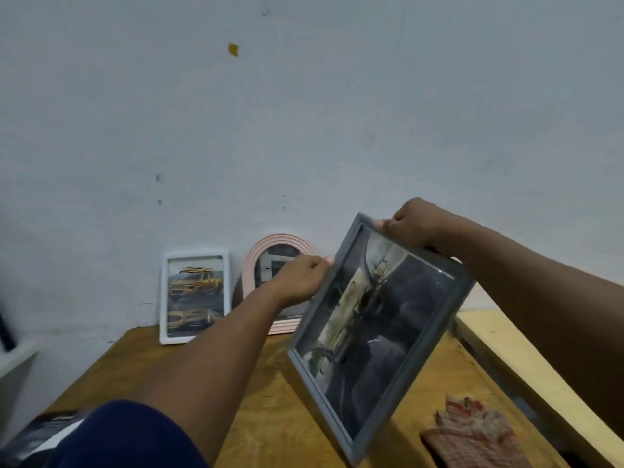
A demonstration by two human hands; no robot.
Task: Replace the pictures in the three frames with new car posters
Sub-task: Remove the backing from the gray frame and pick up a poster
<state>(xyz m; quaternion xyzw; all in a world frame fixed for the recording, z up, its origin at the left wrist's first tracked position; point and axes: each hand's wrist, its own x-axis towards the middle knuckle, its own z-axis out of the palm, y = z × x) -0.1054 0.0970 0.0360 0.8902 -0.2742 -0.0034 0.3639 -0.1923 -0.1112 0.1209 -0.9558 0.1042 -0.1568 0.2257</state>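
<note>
Both hands hold a grey rectangular frame (378, 336) tilted in the air above the wooden table (277, 417), its glass showing a dark car picture. My left hand (300, 278) grips the frame's left edge. My right hand (415, 224) grips its top corner. At the back, a white frame (195, 295) with a yellow car poster leans upright against the wall. Beside it, partly behind my left hand, a pink arched frame (270, 261) also leans on the wall with a dark picture inside.
A reddish patterned paper or cloth (476, 434) lies on the table at the front right. A pale wooden board (526, 363) runs along the right side. Dark printed sheets (44, 434) sit at the lower left edge. The grey wall stands right behind the table.
</note>
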